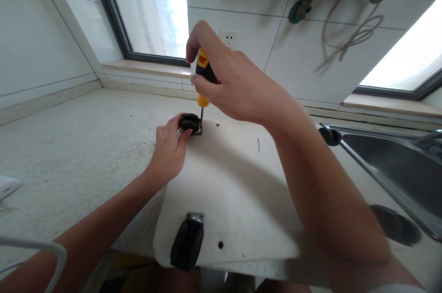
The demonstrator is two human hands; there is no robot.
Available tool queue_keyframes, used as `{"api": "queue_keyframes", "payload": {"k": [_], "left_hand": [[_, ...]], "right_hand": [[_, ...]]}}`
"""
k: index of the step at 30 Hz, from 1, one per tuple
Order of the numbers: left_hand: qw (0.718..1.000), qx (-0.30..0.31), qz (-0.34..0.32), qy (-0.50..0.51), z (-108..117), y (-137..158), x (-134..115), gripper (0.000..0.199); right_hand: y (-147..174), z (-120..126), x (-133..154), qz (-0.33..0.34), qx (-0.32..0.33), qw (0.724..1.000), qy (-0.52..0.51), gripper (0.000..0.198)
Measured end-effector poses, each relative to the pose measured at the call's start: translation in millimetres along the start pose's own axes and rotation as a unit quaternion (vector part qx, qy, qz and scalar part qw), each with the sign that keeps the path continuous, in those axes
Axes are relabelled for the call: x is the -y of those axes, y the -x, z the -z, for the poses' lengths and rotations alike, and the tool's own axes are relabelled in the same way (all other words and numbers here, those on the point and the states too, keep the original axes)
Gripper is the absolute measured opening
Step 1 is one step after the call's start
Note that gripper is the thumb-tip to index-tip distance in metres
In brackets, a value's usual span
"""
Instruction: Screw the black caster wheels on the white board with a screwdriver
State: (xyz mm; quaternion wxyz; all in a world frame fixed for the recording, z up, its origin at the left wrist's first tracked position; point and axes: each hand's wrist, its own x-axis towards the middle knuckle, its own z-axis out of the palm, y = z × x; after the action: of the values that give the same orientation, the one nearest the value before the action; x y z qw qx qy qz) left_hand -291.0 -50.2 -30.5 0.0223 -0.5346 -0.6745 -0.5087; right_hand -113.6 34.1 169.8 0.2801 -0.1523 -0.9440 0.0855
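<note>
My right hand (228,72) is closed around the yellow and black handle of a screwdriver (203,100). The shaft points down at the metal plate of a black caster wheel (189,122). Whether the tip sits in a screw is too small to tell. With thumb and fingers, my left hand (171,148) grips that caster at the far left corner of a white board (235,182). Another black caster (187,242) is fixed at the board's near left corner by a metal plate. A small hole and a short dark mark show on the board.
The board lies on a speckled countertop (113,123). To the right is a steel sink (397,159), with black casters beside its left rim. A wall socket (229,39), valves and a looped cord (355,37) are on the tiled wall. A white tube (51,247) crosses the lower left.
</note>
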Motion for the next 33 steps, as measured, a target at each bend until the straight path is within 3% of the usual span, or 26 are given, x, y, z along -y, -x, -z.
{"api": "queue_keyframes", "payload": {"k": [2,4,6,10,14,18,21,25,29,33], "left_hand": [[1.000,-0.002,-0.002,-0.002,-1,0,0,0.045],[1.000,-0.008,-0.005,-0.008,-1,0,1,0.045],[1.000,-0.014,-0.006,-0.017,-2,0,0,0.044],[1.000,-0.013,-0.008,-0.020,-2,0,0,0.043],[0.999,-0.019,-0.010,-0.028,-3,0,1,0.045],[0.999,-0.018,-0.014,-0.026,-3,-1,1,0.045],[0.999,-0.016,-0.015,-0.034,-2,-1,1,0.046],[0.999,-0.007,-0.009,-0.033,-1,-1,0,0.046],[0.999,-0.010,-0.008,-0.031,-1,-1,1,0.046],[1.000,-0.006,-0.013,-0.018,-2,-1,2,0.045]], "right_hand": [[2,4,1,0.005,0.025,1.000,0.001,0.027],[2,5,0,-0.058,-0.030,0.995,0.080,0.019],[0,2,-2,-0.091,-0.078,0.985,0.121,0.029],[-2,-2,-7,-0.020,-0.015,0.999,0.031,0.025],[-3,-3,-6,-0.099,-0.085,0.985,0.114,0.028],[-4,-3,-3,-0.063,-0.056,0.993,0.082,0.021],[-5,-3,-3,-0.126,-0.100,0.980,0.115,0.035],[-5,-5,-8,-0.058,-0.054,0.996,0.046,0.029],[-6,-9,-11,-0.105,-0.116,0.982,0.105,0.037],[-6,-10,-9,-0.029,-0.077,0.996,0.021,0.024]]}}
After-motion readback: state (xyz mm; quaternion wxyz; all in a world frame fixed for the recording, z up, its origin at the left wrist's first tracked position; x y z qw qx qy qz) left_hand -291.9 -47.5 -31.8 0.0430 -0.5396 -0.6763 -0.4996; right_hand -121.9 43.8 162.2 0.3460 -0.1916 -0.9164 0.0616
